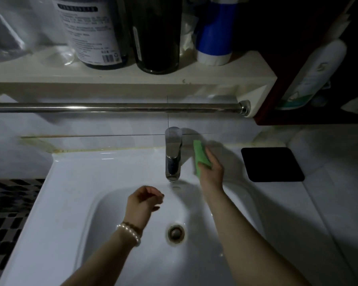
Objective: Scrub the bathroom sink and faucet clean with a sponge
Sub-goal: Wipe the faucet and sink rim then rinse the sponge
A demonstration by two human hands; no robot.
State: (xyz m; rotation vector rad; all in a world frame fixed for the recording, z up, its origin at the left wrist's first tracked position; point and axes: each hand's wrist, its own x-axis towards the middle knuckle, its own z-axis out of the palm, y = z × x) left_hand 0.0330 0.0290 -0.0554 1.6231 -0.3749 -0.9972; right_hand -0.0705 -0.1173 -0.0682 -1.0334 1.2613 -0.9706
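A white ceramic sink [70, 182] fills the lower middle, with a round metal drain [175, 232] in its basin. A chrome faucet [173, 155] stands upright at the back rim. My right hand [212, 172] grips a green sponge [199, 157], held on edge just to the right of the faucet, close to its side. My left hand [144, 201], with a pearl bracelet on the wrist, hovers over the basin in front of the spout, fingers loosely curled and holding nothing.
A black square mat [272, 164] lies on the counter right of the sink. A steel bar [112, 107] runs under a white shelf [132, 79] that carries dark bottles [157, 34] and a blue-white container [215, 32]. Mosaic tiles [6, 213] lie at left.
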